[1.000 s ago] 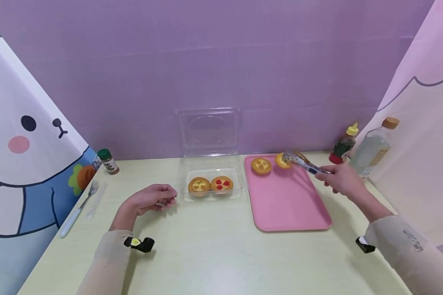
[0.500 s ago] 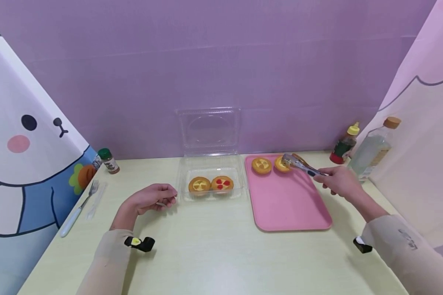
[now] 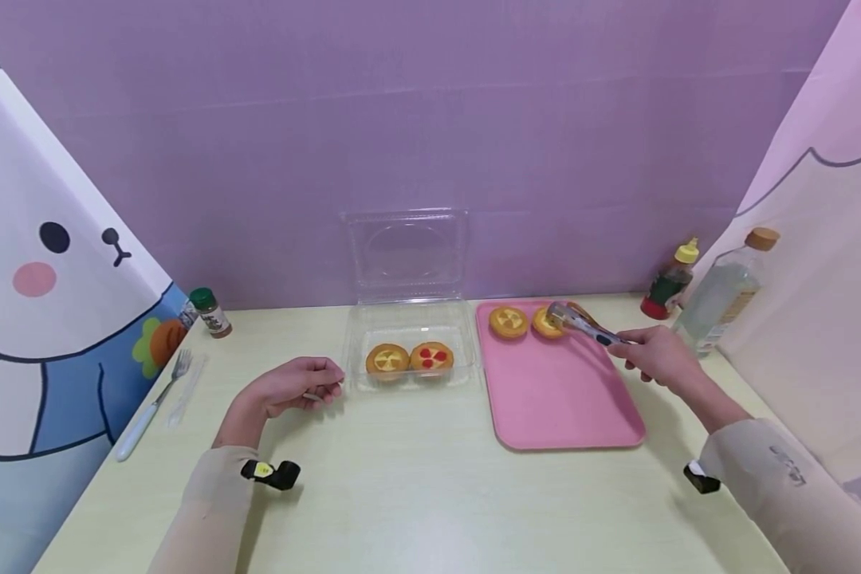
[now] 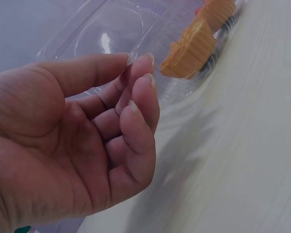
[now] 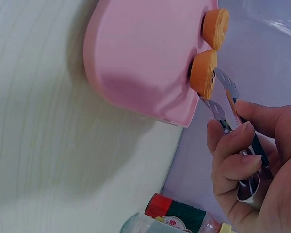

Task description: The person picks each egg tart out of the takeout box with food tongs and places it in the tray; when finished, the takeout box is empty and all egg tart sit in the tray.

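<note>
At the far edge of the pink tray, just beside a second tart, sits the tart about which the tips of the tongs stand slightly parted, one over its upper face, one at its side; from my distant feed I cannot tell whether both press on it. The right hand grips the tongs, fingers and thumb curled round the arms. The left hand appears to me to pinch the near left corner of the clear container, its lid raised. I judge the tart light, its crust firm but crumbly, its filling soft and easily smeared. I favour a hold low across opposite sides of the crust, evenly and lightly pressed; metal may slip on the tapered wall. The container I judge thin and springy, best held by its rim.
</note>
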The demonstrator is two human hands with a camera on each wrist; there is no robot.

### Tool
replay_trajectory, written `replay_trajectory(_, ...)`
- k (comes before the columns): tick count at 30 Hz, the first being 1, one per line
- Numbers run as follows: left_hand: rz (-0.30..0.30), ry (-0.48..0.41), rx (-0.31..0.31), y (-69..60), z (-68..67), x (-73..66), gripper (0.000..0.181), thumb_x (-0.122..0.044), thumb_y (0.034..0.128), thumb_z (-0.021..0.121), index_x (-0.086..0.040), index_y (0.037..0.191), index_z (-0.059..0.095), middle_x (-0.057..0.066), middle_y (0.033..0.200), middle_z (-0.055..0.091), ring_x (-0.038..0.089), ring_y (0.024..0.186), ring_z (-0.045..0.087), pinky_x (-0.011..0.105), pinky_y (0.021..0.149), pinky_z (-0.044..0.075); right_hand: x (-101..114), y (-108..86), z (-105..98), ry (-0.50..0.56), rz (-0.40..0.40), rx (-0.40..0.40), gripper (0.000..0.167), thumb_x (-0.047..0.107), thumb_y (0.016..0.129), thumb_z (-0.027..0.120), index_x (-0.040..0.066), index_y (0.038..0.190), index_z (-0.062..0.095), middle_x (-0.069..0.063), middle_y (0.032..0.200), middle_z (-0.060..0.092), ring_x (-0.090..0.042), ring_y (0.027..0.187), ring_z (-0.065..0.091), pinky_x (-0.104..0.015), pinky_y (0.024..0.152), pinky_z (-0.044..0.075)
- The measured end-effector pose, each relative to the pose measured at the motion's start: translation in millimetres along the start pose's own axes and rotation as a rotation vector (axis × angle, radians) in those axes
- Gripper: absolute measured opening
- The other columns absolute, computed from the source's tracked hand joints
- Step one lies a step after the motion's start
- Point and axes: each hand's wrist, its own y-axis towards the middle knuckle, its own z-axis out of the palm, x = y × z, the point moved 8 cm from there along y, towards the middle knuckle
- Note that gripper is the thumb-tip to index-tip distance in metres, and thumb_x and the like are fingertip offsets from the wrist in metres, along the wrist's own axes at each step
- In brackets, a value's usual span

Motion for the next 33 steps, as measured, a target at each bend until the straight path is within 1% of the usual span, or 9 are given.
replay_trajectory(12, 0.004, 0.007, 0.005, -0.1, 1.0, -1.6, 0.034, -0.031, 0.1030, 0.056, 0.002, 0.113, 0.055, 0.001, 0.091, 0.063, 0.014, 0.079, 0.059, 0.027, 0.067, 0.049, -4.1, 0.3, 2.7, 0.004, 0.019, 0.018, 0.057, 0.035, 0.098, 0.060, -0.004, 0.140, 0.053, -0.012, 0.084, 0.066, -0.016, 0.055, 0.051, -0.029, 0.048, 0.041)
replay_trajectory(19, -0.012, 0.015, -0.009, -1.7, 1.2, 2.3, 0.036, -0.032, 0.1020, 0.058, 0.002, 0.114, 0.055, 0.001, 0.092, 0.064, 0.014, 0.079, 0.058, 0.029, 0.069, 0.049, -2.8, -1.2, 4.6, 0.000, 0.009, 0.014, 0.057, 0.034, 0.098, 0.060, -0.004, 0.139, 0.053, -0.012, 0.084, 0.067, -0.016, 0.055, 0.052, -0.028, 0.047, 0.041)
replay_trajectory(23, -0.011, 0.013, -0.018, -2.5, -0.4, 2.4, 0.037, -0.032, 0.1020, 0.058, 0.003, 0.114, 0.055, 0.002, 0.092, 0.064, 0.014, 0.079, 0.059, 0.028, 0.068, 0.049, -0.9, -1.0, 4.6, 0.004, 0.004, 0.013, 0.056, 0.033, 0.098, 0.060, -0.005, 0.139, 0.054, -0.012, 0.083, 0.067, -0.015, 0.054, 0.052, -0.028, 0.047, 0.041)
replay_trajectory(33, 0.000, 0.013, -0.010, 0.2, -0.9, 0.2, 0.037, -0.032, 0.1021, 0.058, 0.002, 0.114, 0.055, 0.001, 0.092, 0.064, 0.014, 0.079, 0.058, 0.028, 0.068, 0.048, 0.1, -0.8, 0.7, -0.006, -0.004, 0.007, 0.056, 0.032, 0.098, 0.059, -0.005, 0.139, 0.053, -0.014, 0.085, 0.067, -0.015, 0.053, 0.052, -0.028, 0.047, 0.042)
